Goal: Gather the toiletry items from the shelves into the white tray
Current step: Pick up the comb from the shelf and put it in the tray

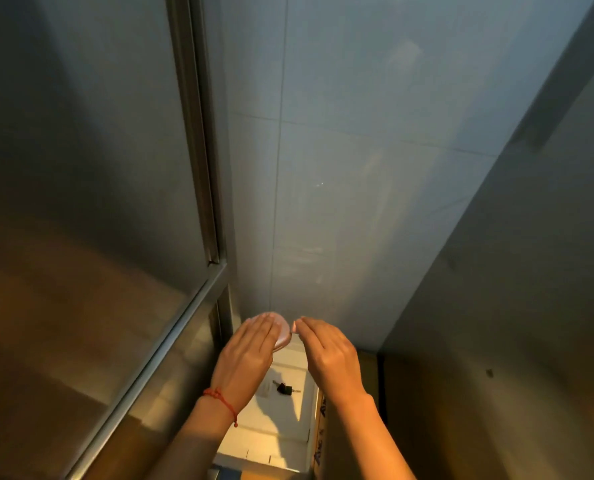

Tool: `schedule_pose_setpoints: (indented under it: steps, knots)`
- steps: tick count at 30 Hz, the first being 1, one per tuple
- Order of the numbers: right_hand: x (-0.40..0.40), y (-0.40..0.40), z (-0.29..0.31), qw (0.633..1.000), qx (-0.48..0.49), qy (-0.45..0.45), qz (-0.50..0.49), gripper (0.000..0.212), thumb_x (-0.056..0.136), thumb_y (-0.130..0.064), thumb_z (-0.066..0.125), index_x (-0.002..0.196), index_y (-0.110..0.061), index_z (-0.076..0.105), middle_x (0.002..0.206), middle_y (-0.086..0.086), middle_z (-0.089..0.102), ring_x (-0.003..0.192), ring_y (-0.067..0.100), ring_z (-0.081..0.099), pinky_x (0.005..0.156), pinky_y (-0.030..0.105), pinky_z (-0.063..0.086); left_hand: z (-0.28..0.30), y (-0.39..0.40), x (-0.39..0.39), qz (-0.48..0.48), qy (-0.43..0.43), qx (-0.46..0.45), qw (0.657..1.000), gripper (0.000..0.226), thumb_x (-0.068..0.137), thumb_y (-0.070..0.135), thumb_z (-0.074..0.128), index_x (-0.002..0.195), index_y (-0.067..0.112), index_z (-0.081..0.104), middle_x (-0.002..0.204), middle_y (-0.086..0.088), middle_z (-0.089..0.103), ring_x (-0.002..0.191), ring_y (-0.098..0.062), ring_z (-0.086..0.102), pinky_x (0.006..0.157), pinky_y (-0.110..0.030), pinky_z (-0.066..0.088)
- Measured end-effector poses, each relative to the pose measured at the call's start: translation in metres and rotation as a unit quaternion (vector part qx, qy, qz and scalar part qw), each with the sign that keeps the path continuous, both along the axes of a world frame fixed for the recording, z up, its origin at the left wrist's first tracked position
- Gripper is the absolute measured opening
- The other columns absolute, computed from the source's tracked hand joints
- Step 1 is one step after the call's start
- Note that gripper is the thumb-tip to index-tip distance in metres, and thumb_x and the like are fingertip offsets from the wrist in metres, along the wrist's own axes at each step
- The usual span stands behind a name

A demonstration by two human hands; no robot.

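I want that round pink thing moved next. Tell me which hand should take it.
Left, probably. The left hand already lies flat over the pink round item; the right hand hovers beside it, fingertips near its edge.

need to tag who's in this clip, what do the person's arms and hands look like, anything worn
Both forearms are bare, with no sleeves in view. The left hand has a red string bracelet on its wrist, with a loose end hanging down. The right hand and its wrist show no jewellery and no glove.

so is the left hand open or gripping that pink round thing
Open. The left hand lies with straight fingers flat on the pink round thing, not curled round it. Whether it presses or merely rests, cannot tell.
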State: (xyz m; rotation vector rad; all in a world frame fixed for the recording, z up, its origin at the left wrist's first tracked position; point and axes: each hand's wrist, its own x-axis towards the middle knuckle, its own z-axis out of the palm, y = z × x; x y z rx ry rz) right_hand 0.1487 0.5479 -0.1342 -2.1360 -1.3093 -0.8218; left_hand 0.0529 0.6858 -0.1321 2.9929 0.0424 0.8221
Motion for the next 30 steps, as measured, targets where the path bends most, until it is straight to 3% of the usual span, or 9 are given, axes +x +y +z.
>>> schedule_pose_setpoints:
  steps: [7, 10, 12, 14, 16, 18, 21, 25, 30]
  knots:
    - [0.018, 0.005, -0.044, 0.999, -0.017, 0.036, 0.009, 0.042, 0.055, 0.008, 0.085, 0.094, -0.004, 0.074, 0.094, 0.010, 0.072, 0.085, 0.019, 0.069, 0.078, 0.024, 0.052, -0.045, 0.003, 0.015, 0.016, 0.021, -0.043, 0.999, 0.067, 0.035, 0.000, 0.093, 0.099, -0.003, 0.071, 0.103, -0.018, 0.070, 0.093, -0.031, 0.068, 0.096, -0.029, 0.044]
    - [0.025, 0.009, -0.062, 0.999, -0.020, 0.049, 0.010, 0.043, 0.055, 0.011, 0.082, 0.094, -0.005, 0.074, 0.094, 0.009, 0.071, 0.085, 0.019, 0.069, 0.078, 0.024, 0.052, -0.068, 0.006, 0.017, 0.013, -0.023, 0.010, 1.000, 0.022, 0.092, 0.010, 0.054, 0.102, -0.003, 0.069, 0.106, -0.019, 0.068, 0.097, -0.031, 0.067, 0.113, -0.029, 0.012]
    - [0.028, 0.010, -0.073, 0.998, -0.024, 0.058, 0.013, 0.043, 0.055, 0.010, 0.082, 0.095, -0.004, 0.074, 0.094, 0.010, 0.071, 0.085, 0.020, 0.069, 0.077, 0.025, 0.053, -0.085, 0.008, 0.020, 0.019, -0.021, 0.034, 0.999, 0.039, 0.100, 0.016, 0.034, 0.102, -0.001, 0.070, 0.106, -0.018, 0.069, 0.098, -0.029, 0.067, 0.112, -0.031, 0.020]
    - [0.031, 0.012, -0.085, 0.997, -0.031, 0.069, 0.015, 0.044, 0.055, 0.009, 0.082, 0.096, -0.003, 0.074, 0.095, 0.010, 0.072, 0.086, 0.020, 0.069, 0.077, 0.026, 0.053, -0.102, 0.009, 0.023, 0.017, -0.023, 0.025, 0.999, 0.026, 0.078, 0.014, 0.072, 0.100, 0.000, 0.071, 0.104, -0.016, 0.070, 0.096, -0.028, 0.068, 0.099, -0.033, 0.042]
    - [0.033, 0.012, -0.098, 0.996, -0.039, 0.085, 0.014, 0.047, 0.052, 0.012, 0.081, 0.096, -0.003, 0.073, 0.096, 0.011, 0.071, 0.087, 0.021, 0.069, 0.076, 0.027, 0.055, -0.115, 0.012, 0.029, 0.006, 0.040, -0.003, 0.999, 0.060, 0.046, 0.018, 0.092, 0.101, 0.002, 0.072, 0.105, -0.015, 0.070, 0.096, -0.026, 0.068, 0.084, -0.041, 0.053]
    - [0.035, 0.014, -0.112, 0.994, -0.046, 0.102, 0.007, 0.052, 0.048, 0.015, 0.080, 0.096, -0.003, 0.074, 0.096, 0.011, 0.072, 0.087, 0.021, 0.070, 0.075, 0.028, 0.056, -0.124, 0.015, 0.035, 0.020, 0.078, -0.025, 0.996, 0.072, 0.037, 0.021, 0.096, 0.102, 0.003, 0.071, 0.105, -0.014, 0.070, 0.096, -0.025, 0.068, 0.080, -0.042, 0.054]
    - [0.034, 0.018, -0.132, 0.990, -0.062, 0.124, 0.000, 0.057, 0.042, 0.018, 0.079, 0.095, -0.003, 0.074, 0.095, 0.011, 0.072, 0.086, 0.022, 0.070, 0.075, 0.028, 0.057, -0.144, 0.021, 0.038, 0.011, 0.097, -0.043, 0.994, 0.080, 0.033, 0.024, 0.097, 0.106, 0.005, 0.070, 0.104, -0.014, 0.070, 0.094, -0.026, 0.069, 0.087, -0.036, 0.051]
    - [0.031, 0.025, -0.159, 0.987, -0.074, 0.143, 0.000, 0.055, 0.043, 0.017, 0.079, 0.094, -0.003, 0.074, 0.093, 0.010, 0.072, 0.084, 0.022, 0.070, 0.074, 0.028, 0.057, -0.169, 0.027, 0.034, -0.009, 0.078, -0.048, 0.996, 0.092, 0.036, 0.026, 0.095, 0.113, 0.008, 0.048, 0.102, -0.014, 0.071, 0.094, -0.030, 0.069, 0.111, -0.032, 0.017]
    - [0.031, 0.032, -0.185, 0.981, -0.095, 0.166, -0.018, 0.056, 0.040, 0.015, 0.080, 0.093, -0.004, 0.074, 0.092, 0.009, 0.072, 0.082, 0.022, 0.070, 0.071, 0.027, 0.056, -0.197, 0.033, 0.038, -0.015, 0.076, -0.049, 0.996, 0.065, 0.033, 0.021, 0.096, 0.092, 0.003, 0.074, 0.094, -0.014, 0.072, 0.086, -0.029, 0.071, 0.110, -0.026, 0.018]
